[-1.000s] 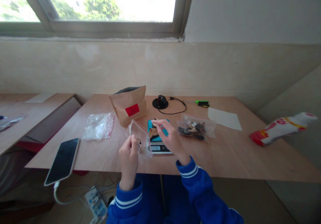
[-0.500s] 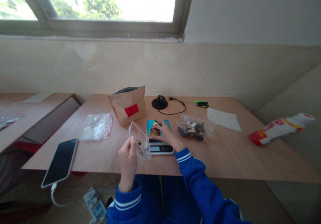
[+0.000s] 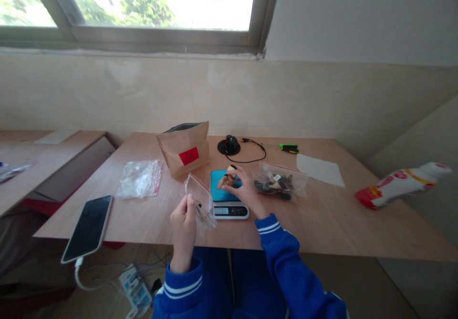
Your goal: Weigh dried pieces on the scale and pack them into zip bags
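A: What does the left hand (image 3: 183, 223) hold?

B: A small clear zip bag (image 3: 200, 203), pinched at its near edge and held upright just above the table (image 3: 322, 219) edge. A few small brown bits lie at its bottom.

A: And the right hand (image 3: 245, 190)?

B: Its fingers are closed on a clump of tan and dark dried pieces (image 3: 226, 180), held over the blue platform of the kitchen scale (image 3: 227, 197). Whether the clump touches the platform cannot be told. The two hands are apart, the bag to the left of the scale.

A: Other containers?

B: Just right of the scale, a filled zip bag (image 3: 279, 181) lies flat, holding dark and pale pieces. Behind the scale to the left stands a brown paper pouch (image 3: 184, 148) with a red label, top open; its contents are hidden. Further left lies a stack of empty zip bags (image 3: 140, 180) with red seals.

A: Remaining items?

B: A phone (image 3: 88, 227) on a cable at the left corner, a black corded device (image 3: 229, 146), a green marker (image 3: 288, 146), a sheet of paper (image 3: 319, 169).
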### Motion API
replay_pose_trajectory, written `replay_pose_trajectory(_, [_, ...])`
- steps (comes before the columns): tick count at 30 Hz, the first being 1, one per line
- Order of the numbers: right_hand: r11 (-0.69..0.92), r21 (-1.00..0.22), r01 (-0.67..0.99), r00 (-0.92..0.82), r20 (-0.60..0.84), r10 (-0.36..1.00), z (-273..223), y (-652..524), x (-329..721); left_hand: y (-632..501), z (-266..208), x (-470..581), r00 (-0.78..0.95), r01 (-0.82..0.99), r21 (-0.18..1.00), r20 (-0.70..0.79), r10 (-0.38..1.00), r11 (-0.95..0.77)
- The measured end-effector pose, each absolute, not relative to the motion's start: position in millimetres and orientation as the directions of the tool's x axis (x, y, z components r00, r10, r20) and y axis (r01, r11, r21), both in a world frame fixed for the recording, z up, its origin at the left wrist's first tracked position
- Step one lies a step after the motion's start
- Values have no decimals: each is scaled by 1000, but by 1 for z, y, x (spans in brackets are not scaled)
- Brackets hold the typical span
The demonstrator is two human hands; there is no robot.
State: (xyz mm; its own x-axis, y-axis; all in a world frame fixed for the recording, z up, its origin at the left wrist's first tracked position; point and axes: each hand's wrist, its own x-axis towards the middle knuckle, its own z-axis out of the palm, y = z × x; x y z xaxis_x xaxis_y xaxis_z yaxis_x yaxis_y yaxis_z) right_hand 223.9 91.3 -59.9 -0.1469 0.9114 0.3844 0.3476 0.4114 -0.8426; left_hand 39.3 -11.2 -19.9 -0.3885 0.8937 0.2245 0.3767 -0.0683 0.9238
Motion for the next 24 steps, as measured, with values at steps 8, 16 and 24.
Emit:
replay_pose_trajectory(8, [498,-791,356,-161,473,866,3,55,195,-12,-18,48,-365,410,909,239,900,-75])
replay_pose_trajectory(16, [596,-669,444,-327,498,803,9,43,175,-11,-20,53,-338,304,945,223,914,-118])
replay_pose_trajectory(24, [576,-730,368,-288,499,817,13,45,191,-12,-21,51,-363,241,967,169,916,-83])
